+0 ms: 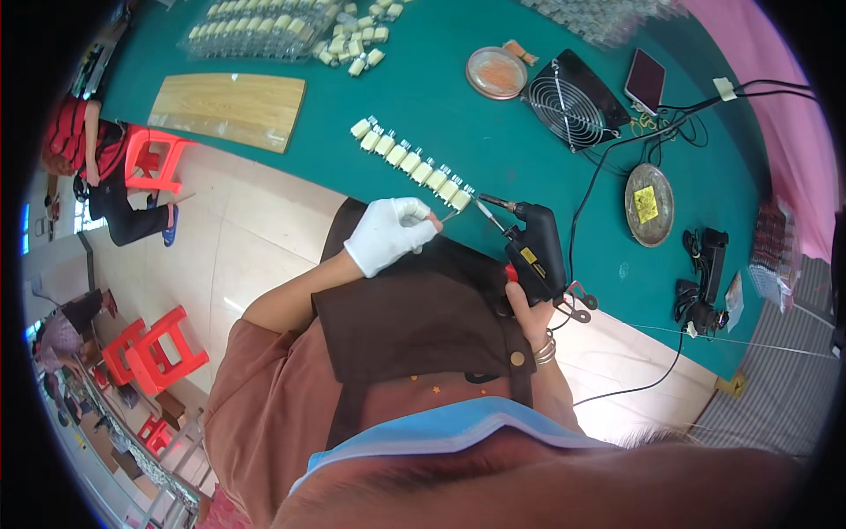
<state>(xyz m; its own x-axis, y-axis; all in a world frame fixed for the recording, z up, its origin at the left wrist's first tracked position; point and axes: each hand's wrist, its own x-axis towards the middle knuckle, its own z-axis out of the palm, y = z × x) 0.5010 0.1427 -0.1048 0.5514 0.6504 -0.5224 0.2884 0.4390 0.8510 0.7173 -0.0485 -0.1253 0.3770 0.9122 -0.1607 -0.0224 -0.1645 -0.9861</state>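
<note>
Several small cream blocks with metal pins point(410, 162) stand in a slanting row on the green table point(352, 198). My left hand point(390, 234), in a white glove with bare fingertips, is pinched at the near end of this row. Between its fingers is a small thin piece point(450, 215), which reaches the last block; its kind is too small to make out. My right hand point(530, 316) grips a black soldering gun point(538, 251) with a red trigger. Its metal tip points up and left, close beside that same last block.
A wooden board point(231, 108) lies at the far left, with more cream blocks point(354, 44) behind. At right are a fan with a wire guard point(568, 104), a phone point(645, 79), a round metal tin point(649, 225), a dish point(495, 73) and black cables point(599, 167). Red stools point(163, 351) and people stand left.
</note>
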